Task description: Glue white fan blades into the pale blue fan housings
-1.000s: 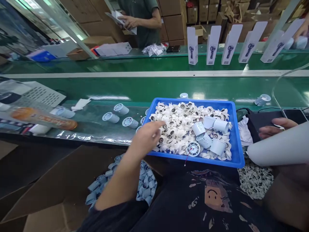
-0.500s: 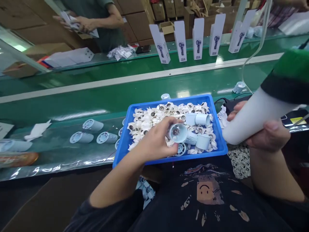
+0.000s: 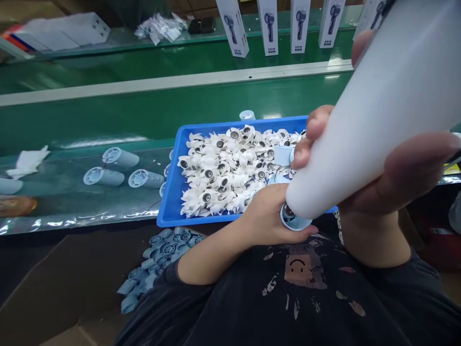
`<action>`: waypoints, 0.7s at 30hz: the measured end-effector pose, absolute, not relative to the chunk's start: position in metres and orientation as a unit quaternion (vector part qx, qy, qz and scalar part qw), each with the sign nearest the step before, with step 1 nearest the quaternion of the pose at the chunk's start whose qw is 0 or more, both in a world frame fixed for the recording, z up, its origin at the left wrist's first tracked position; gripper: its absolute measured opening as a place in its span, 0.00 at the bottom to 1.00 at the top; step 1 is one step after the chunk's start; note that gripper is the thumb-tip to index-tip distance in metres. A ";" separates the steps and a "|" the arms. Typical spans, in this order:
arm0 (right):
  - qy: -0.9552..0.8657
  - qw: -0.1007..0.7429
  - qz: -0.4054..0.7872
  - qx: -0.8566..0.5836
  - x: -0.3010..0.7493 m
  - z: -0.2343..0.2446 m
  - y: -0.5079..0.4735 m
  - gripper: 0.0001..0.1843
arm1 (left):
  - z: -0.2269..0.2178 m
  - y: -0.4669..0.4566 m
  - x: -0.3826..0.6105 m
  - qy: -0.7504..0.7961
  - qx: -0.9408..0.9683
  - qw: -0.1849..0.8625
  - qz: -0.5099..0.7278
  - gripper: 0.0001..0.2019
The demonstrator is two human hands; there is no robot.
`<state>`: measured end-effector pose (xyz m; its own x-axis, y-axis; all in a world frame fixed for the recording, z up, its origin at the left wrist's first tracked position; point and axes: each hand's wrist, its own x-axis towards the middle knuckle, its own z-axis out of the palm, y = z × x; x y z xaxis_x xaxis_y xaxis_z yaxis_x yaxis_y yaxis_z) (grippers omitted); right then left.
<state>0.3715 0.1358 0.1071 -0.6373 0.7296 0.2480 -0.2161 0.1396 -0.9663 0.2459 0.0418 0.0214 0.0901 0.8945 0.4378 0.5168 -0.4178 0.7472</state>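
Note:
My left hand [image 3: 264, 216] is wrapped round a light blue cylindrical housing [image 3: 296, 224], its open mouth tilted up and dark parts showing inside. My right hand [image 3: 396, 185] grips a thick white cylindrical tool [image 3: 370, 120], slanting down to the left. The tool's rounded lower end is at the housing's mouth; how far it reaches inside is hidden. Behind both hands lies a blue tray [image 3: 166, 192] heaped with white fan impellers [image 3: 230, 168] with dark round centres. More light blue housings [image 3: 283, 155] rest on the impellers, partly covered by my right fingers.
Several light blue housings [image 3: 104, 177] lie on the bench at left, near a white scrap [image 3: 27, 162]. Below the bench edge, a cardboard box [image 3: 46, 283] holds many housings [image 3: 162, 252]. Printed white boxes [image 3: 268, 29] stand on the back ledge.
The housing has moved off the tray toward my body. The white tool has come left and down to its mouth. The view has tilted downward, and the co-worker is out of sight.

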 end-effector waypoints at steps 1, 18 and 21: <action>-0.672 0.358 0.615 -0.204 0.374 0.108 0.138 0.44 | 0.022 0.042 0.246 0.496 0.711 0.209 0.454 0.15; -0.726 0.410 0.450 -0.320 0.372 0.109 0.129 0.40 | 0.022 0.043 0.248 0.486 0.701 0.238 0.465 0.12; -0.692 0.439 0.483 -0.309 0.371 0.104 0.132 0.45 | 0.024 0.044 0.249 0.501 0.696 0.263 0.442 0.14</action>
